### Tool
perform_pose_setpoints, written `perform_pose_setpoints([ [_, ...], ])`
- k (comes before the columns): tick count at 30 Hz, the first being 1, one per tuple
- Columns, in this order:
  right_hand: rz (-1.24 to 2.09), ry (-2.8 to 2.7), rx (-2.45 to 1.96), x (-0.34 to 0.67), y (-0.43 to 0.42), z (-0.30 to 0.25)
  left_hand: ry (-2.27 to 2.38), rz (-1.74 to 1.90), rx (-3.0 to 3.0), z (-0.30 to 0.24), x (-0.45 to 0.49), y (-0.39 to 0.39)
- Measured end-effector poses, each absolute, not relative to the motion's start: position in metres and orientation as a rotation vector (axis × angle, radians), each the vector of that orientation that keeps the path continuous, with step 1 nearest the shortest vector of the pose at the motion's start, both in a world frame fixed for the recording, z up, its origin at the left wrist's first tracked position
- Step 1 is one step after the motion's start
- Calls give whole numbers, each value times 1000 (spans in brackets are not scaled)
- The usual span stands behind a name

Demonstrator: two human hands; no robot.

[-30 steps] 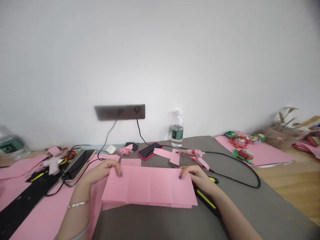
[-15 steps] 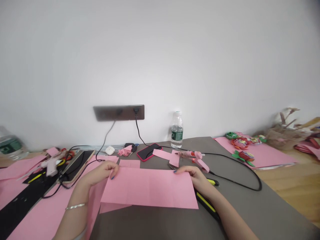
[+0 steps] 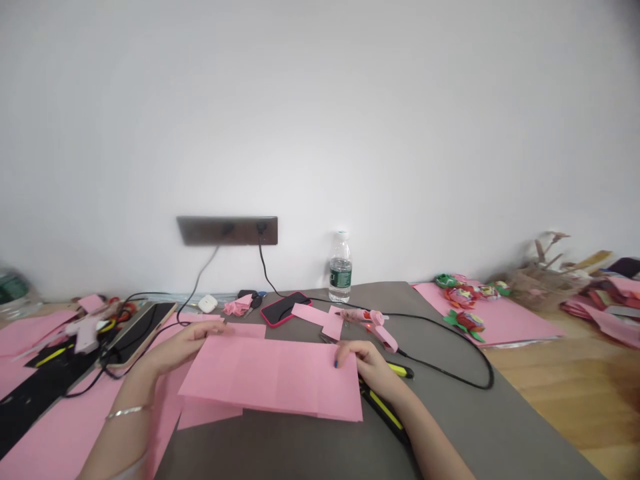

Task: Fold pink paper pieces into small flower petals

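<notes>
Probably the pink paper is light and bends easily (fold lines show), so corners suit holding. Over the grey mat, the right hand pinches its far right corner; whether the left hand, at far left, grips, I cannot tell.

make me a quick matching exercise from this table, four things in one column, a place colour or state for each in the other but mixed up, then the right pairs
Column one
1. creased pink sheet
2. middle water bottle
3. bracelet
4. red and green flowers

Column two
A. on flat pink paper at the right
B. silvery
C. between the left hand and the right hand
D. standing upright

Right pairs: 1-C, 2-D, 3-B, 4-A
</notes>
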State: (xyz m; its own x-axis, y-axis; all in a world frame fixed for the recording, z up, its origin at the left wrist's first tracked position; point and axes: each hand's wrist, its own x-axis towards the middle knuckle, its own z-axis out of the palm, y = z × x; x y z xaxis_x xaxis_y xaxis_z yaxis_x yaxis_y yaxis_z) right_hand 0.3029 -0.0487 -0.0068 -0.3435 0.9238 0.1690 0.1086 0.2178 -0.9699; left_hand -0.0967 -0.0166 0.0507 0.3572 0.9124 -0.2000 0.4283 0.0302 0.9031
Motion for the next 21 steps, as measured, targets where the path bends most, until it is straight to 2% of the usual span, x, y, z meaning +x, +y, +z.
perform_pose_setpoints([
  [6,1215,-1706,-975,306,-49,-5,1141,546,1342,41,-103,-11],
  [21,1232,-1800,-969,304,-51,0,881,203,1663,51,-59,-20],
])
